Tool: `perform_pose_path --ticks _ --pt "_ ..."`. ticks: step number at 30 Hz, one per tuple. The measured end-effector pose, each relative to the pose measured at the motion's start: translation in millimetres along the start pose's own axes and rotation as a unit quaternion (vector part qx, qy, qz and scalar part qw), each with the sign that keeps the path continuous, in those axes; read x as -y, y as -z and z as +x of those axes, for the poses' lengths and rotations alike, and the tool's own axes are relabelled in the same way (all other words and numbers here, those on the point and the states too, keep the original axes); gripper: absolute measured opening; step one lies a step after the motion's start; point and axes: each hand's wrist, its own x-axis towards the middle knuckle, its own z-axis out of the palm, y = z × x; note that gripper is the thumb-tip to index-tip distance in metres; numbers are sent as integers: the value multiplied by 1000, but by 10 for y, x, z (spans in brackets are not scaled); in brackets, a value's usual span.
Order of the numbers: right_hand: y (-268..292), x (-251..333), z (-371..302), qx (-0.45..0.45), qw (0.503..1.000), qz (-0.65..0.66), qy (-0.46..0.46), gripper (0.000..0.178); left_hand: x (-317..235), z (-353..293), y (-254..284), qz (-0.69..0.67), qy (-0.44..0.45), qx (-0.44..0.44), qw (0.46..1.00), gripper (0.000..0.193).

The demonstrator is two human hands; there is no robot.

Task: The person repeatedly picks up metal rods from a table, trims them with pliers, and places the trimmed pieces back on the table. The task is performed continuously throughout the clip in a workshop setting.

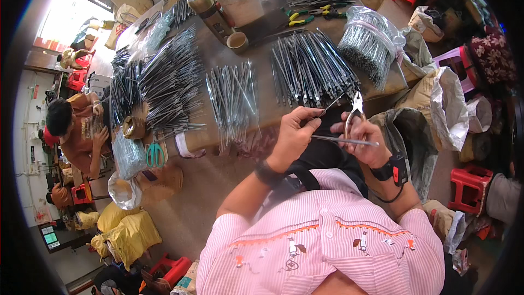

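My left hand [296, 131] is closed in a pinch on one end of a thin metal strip [331, 106], just off the table's near edge. My right hand [367, 141] is wrapped round a pair of pliers [357, 102], whose jaws point up and away from me. Another long grey strip [360, 142] lies across the fingers of that hand; its left end reaches toward my left hand. Beyond both hands, a pile of dark metal strips [311, 68] is spread on the table, many with small heads at the near end. Smaller details between the fingers are hidden.
More strips [232, 95] lie at the left, some overhanging the edge. A clear bag of strips [368, 43] stands at right. A flask [210, 13], a cup [237, 41] and yellow-handled pliers [300, 19] sit farther back. Another person [82, 128] works at left. Sacks [445, 106] flank my right.
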Motion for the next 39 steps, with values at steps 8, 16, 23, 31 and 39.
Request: perform_pose_path --ticks 8,16,23,31,39 --pt "34 -96 -6 -55 851 -517 71 64 -19 22 -49 123 -150 -29 981 19" --pt "-66 23 30 -69 687 -701 177 56 4 30 -16 105 -132 -36 985 18" --pt "-118 56 4 -95 670 -722 142 29 73 34 7 96 -93 -27 991 18" --pt "-164 38 105 -102 647 -731 192 27 -168 -75 112 205 -79 -35 975 30" --pt "-265 -107 394 -75 634 -751 168 38 -29 -203 470 248 -117 -108 956 26"
